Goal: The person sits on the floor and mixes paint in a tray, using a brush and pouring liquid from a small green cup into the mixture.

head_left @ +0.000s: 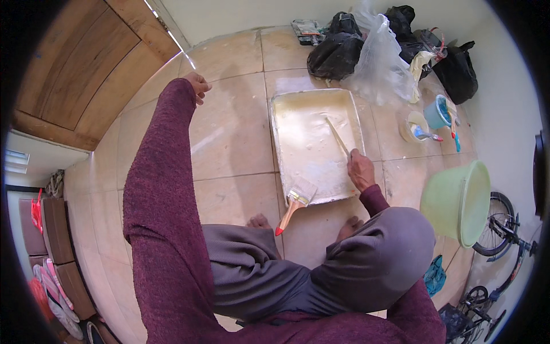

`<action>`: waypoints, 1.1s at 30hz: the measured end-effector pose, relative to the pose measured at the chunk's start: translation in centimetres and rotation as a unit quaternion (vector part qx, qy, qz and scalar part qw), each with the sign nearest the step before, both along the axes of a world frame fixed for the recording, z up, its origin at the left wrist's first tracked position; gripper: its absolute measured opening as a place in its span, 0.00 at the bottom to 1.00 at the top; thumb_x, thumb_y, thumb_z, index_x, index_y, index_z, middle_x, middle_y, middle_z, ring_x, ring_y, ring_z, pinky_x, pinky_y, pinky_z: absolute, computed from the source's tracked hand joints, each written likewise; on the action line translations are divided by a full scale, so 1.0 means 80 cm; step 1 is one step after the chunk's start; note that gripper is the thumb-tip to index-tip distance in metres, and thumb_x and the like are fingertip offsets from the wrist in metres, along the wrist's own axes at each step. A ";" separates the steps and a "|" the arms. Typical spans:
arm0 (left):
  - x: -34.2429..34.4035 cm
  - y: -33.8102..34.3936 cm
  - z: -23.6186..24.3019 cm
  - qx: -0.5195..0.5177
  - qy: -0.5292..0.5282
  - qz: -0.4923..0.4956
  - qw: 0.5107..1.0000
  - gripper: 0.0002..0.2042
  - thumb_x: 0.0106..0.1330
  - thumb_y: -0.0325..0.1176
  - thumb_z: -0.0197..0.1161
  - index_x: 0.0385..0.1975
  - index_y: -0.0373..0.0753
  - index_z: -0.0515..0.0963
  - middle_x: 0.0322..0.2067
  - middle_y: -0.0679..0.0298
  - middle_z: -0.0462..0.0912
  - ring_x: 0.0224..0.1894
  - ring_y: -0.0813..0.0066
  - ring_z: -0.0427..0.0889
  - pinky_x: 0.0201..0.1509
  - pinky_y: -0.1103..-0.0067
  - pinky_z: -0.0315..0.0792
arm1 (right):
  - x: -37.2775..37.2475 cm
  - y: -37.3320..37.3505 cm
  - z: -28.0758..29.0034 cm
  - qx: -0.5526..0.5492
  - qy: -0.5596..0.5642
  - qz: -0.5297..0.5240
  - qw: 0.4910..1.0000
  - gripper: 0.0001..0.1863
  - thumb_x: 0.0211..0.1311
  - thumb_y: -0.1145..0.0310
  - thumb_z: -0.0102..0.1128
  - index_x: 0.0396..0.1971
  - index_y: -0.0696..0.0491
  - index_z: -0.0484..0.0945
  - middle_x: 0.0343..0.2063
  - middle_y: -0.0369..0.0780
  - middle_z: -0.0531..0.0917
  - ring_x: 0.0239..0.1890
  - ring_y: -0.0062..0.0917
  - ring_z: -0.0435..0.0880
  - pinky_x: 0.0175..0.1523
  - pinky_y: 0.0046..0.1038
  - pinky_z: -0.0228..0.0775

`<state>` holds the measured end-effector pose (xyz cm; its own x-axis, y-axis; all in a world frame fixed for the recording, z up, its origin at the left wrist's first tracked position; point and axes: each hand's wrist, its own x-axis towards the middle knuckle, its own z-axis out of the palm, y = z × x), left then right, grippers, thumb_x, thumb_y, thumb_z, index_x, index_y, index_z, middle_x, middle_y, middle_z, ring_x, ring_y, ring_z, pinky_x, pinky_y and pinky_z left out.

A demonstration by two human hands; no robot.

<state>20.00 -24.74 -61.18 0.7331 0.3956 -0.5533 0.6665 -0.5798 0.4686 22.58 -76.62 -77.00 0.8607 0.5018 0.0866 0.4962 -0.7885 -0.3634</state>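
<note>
My right hand point(361, 170) grips a thin, pale stick point(339, 137) at the right side of a shallow paint tray point(275, 135). The stick's far end dips into cream-white paint point(306, 129) that coats the tray. Across the tray's near left corner rests a wide paintbrush point(293, 209), bristles inward and its red-tipped wooden handle sticking out over the floor. Held out to the far left, my left hand point(199, 89) has loosely bent fingers, apart, and nothing visible in it. It hangs over the tiles near the wooden door, away from the tray.
Black bags point(337, 54) and a clear plastic bag point(378, 63) lie against the back wall. To the right stand a blue cup point(438, 113) and a pale cup point(409, 129) with brushes, a green tub point(450, 203) and a bicycle point(507, 229). A wooden door point(86, 63) is far left.
</note>
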 end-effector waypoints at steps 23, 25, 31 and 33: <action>0.015 -0.027 0.014 -0.015 -0.044 0.004 0.999 0.18 0.63 0.43 0.61 0.42 0.33 0.75 0.32 0.58 0.80 0.28 0.69 0.83 0.31 0.72 0.77 | -0.005 0.057 -0.016 0.024 0.004 0.083 0.996 0.04 0.54 0.73 0.49 0.28 0.58 0.67 0.21 0.50 0.77 0.28 0.48 0.79 0.33 0.45 0.69; 0.011 -0.020 0.013 -0.009 -0.037 0.000 0.999 0.18 0.62 0.43 0.61 0.42 0.33 0.75 0.31 0.59 0.80 0.29 0.69 0.83 0.31 0.72 0.77 | -0.014 0.046 -0.009 0.018 0.016 0.087 0.996 0.04 0.54 0.73 0.49 0.28 0.57 0.67 0.21 0.50 0.77 0.27 0.48 0.79 0.32 0.45 0.69; 0.003 0.002 -0.001 -0.026 0.003 -0.005 1.000 0.17 0.63 0.43 0.60 0.42 0.37 0.72 0.32 0.62 0.77 0.31 0.70 0.81 0.32 0.70 0.76 | 0.010 0.031 0.000 0.010 -0.008 0.034 0.999 0.05 0.54 0.73 0.51 0.27 0.57 0.67 0.20 0.48 0.77 0.26 0.46 0.79 0.30 0.44 0.69; 0.011 -0.007 0.000 -0.041 -0.006 -0.007 0.999 0.16 0.63 0.43 0.60 0.42 0.37 0.72 0.32 0.62 0.77 0.30 0.70 0.81 0.31 0.70 0.76 | 0.018 0.044 -0.011 0.019 -0.023 0.049 0.998 0.05 0.53 0.73 0.51 0.28 0.57 0.66 0.20 0.48 0.77 0.25 0.46 0.78 0.30 0.43 0.69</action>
<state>20.86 -25.32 -61.22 0.7455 0.3387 -0.5741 0.6521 -0.5486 0.5232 24.02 -73.08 -77.86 0.8021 0.5793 0.1447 0.5873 -0.7215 -0.3668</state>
